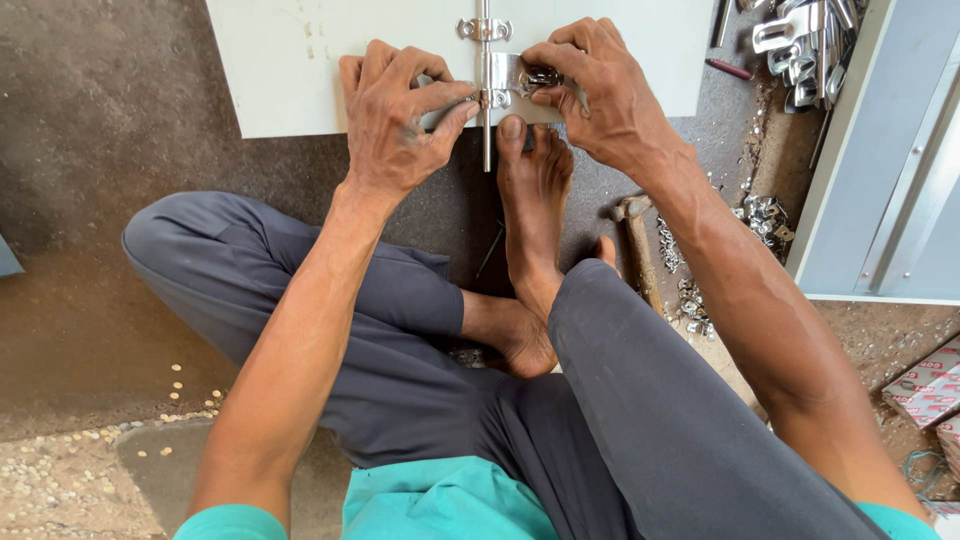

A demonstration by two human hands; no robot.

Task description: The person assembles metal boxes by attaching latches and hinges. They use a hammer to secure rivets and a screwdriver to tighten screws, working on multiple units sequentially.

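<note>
Shiny metal latch [515, 78] on pale panel [290, 60]

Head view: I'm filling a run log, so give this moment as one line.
left hand: pressing metal latch | right hand: pinching latch | pale panel: on floor | hammer: beside foot

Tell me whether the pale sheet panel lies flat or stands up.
Flat. The pale sheet panel lies on the dark floor, with the left hand and right hand pressing a shiny metal clasp onto it.

You wear dark grey-blue cloth trousers [400, 330] and a teal short-sleeved shirt [440, 505]; arms and feet bare.
</note>
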